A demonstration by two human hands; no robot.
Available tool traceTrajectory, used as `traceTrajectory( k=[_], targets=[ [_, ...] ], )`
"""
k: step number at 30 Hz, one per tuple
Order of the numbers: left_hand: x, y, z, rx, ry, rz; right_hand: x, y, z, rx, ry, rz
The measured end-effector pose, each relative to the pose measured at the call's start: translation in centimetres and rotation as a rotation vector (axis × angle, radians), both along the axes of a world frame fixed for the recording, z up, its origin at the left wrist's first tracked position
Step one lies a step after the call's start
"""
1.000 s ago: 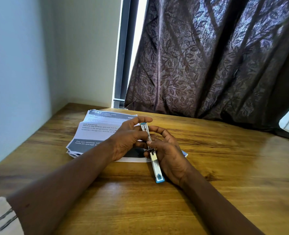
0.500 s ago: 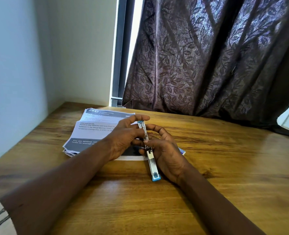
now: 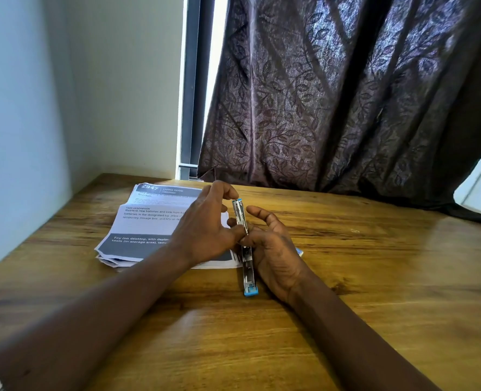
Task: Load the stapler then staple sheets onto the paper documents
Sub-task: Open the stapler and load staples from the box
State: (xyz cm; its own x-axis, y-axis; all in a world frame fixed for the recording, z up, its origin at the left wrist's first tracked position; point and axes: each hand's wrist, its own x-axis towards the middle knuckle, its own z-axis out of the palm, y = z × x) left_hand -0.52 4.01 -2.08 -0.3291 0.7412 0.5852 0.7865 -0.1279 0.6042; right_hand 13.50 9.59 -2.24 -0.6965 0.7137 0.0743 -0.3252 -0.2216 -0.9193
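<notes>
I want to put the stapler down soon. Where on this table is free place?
The widest bare wood of the table lies right of the right hand, up to the curtain. The near patch between the two forearms is free too. Crowded: left hand, stapler and paper stack at centre-left.

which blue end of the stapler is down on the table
The near blue end of the stapler, closest to the person, rests on the wooden table. The far blue end is lifted off it, near the left hand.
</notes>
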Motion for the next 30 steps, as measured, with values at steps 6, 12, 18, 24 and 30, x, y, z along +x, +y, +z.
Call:
traceTrajectory(
  k=[6, 12, 18, 24, 30],
  targets=[
    [0.7, -0.1, -0.3, 0.055, -0.003, 0.079, -0.1, -0.1, 0.0, 0.016, 0.015, -0.030],
    [1.2, -0.3, -0.4, 0.032, -0.056, 0.140, -0.5, 0.0, -0.5, 0.065, -0.003, -0.071],
    [1.5, -0.5, -0.4, 0.004, -0.124, 0.160, -0.4, -0.1, -0.6, 0.110, -0.029, -0.050],
    [1.6, -0.7, -0.3, -0.011, -0.125, 0.178, -0.5, -0.1, -0.6, 0.096, -0.021, -0.037],
    [1.6, -0.9, -0.3, -0.006, -0.081, 0.204, -0.4, 0.2, -0.9, 0.171, -0.064, -0.017]
  ],
)
